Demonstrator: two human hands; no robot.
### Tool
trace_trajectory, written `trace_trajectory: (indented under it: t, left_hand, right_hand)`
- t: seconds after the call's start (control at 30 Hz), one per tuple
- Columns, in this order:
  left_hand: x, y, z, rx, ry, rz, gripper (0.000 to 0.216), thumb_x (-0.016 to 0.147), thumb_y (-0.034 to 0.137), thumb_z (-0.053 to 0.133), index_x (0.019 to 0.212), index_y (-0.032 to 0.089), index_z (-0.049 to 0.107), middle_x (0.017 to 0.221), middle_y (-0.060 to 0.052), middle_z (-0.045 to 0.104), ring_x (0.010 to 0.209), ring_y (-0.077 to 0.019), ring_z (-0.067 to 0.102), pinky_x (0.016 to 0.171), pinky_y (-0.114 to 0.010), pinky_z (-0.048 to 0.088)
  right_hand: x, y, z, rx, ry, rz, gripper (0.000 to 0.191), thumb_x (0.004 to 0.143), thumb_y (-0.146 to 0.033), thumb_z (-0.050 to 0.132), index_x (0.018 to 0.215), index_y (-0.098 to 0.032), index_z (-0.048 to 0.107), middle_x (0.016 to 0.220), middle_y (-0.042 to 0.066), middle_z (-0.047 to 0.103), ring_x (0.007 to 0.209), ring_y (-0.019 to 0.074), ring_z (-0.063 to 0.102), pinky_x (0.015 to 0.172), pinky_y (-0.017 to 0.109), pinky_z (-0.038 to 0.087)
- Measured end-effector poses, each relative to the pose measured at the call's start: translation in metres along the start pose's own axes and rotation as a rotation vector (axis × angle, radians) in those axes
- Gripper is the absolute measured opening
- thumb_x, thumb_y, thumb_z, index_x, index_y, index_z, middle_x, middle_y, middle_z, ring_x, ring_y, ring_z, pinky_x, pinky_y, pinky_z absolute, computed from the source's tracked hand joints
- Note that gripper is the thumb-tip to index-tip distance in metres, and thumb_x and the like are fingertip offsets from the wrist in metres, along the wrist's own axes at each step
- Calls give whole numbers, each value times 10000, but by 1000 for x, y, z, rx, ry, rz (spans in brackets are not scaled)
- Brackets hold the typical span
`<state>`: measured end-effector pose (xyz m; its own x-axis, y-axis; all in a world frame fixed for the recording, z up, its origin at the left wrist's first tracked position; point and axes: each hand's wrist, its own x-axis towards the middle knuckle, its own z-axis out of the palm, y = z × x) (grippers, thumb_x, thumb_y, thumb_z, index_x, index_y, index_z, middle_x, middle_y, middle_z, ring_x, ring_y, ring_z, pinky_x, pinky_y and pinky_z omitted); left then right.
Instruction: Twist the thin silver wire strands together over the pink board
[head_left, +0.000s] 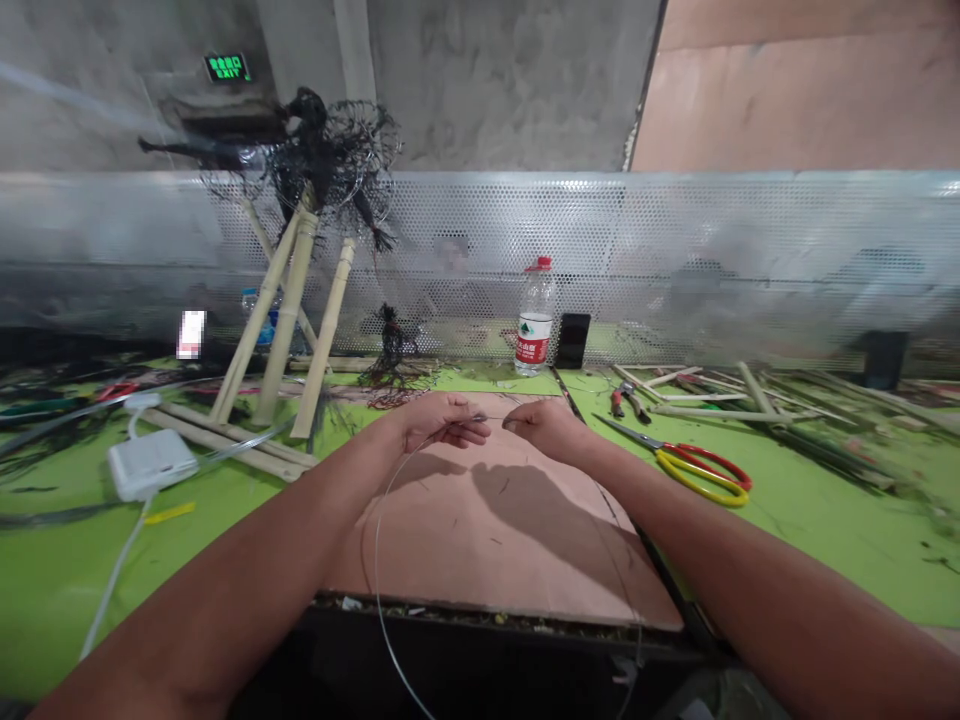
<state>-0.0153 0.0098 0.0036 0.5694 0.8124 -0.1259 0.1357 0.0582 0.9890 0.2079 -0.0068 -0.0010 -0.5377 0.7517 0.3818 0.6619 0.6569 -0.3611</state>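
Note:
A thin, pale wire (378,560) hangs in a long loop from my left hand (444,422), down past the front edge of the tan board (450,545). The fingers of my left hand are pinched on it near its end. Just to the right, across a small gap, my right hand (546,430) is closed, thumb against forefinger, with a dark, thin end showing at the fingertips. What that end belongs to is too small to make out. Both hands are above the board and cast shadows on it.
Scissors (701,472) with red and yellow handles and pliers (631,400) lie right. A water bottle (534,320) and a dark phone (573,341) stand behind. Bamboo poles (289,310) bearing tangled black wire (330,150) rise at left, near a white adapter (152,463). Bamboo strips (739,412) lie far right.

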Motion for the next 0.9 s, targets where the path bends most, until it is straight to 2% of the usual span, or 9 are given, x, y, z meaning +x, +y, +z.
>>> trace_trajectory:
  t: [0.13,0.27,0.37,0.43,0.5,0.73,0.9]
  left_hand:
    - [3,-3,1,87,51,27,357,655,428,676,809,111,622,886,-123,678,803,-182,639,680,-273,470]
    - [4,-4,1,43,54,27,329,653,376,695,825,104,628,889,-125,678,809,-177,638,698,-266,477]
    - [4,-5,1,-12,48,6,405,682,302,684,1034,128,583,926,-123,674,830,-170,638,705,-255,487]
    - [4,-5,1,-37,33,0,539,704,252,664,1201,163,476,948,-117,670,856,-168,636,702,-246,494]
    - [5,-6,1,-56,25,8,622,717,219,646,1283,192,389,958,-112,669,880,-169,631,697,-236,500]
    - [5,-4,4,-74,74,35,622,697,187,664,1269,173,421,982,-131,660,927,-185,618,708,-223,505]
    - [8,-7,3,-39,114,120,657,662,214,699,1261,182,431,931,-115,673,903,-181,625,730,-242,488]
  right_hand:
    - [0,1,2,3,-18,29,281,800,-325,413,659,-161,594,554,-13,461,538,96,384,514,214,281]
    - [0,3,3,-14,-12,31,300,805,-331,409,645,-162,598,546,-12,475,532,97,395,508,215,284]
    - [0,5,4,-14,-4,28,268,796,-308,427,703,-170,637,600,5,552,568,107,449,543,216,320]
    - [1,7,4,-8,-7,24,244,788,-279,438,768,-181,661,665,19,606,610,116,490,579,219,344]
    - [2,9,5,-3,-14,29,239,782,-253,444,810,-188,673,718,28,637,644,123,518,608,223,359]
    - [3,7,3,19,-1,25,232,772,-222,457,798,-171,682,737,32,654,659,127,535,608,226,368]
    - [3,4,2,50,4,52,235,775,-238,464,793,-155,684,703,35,642,646,126,521,590,222,364]
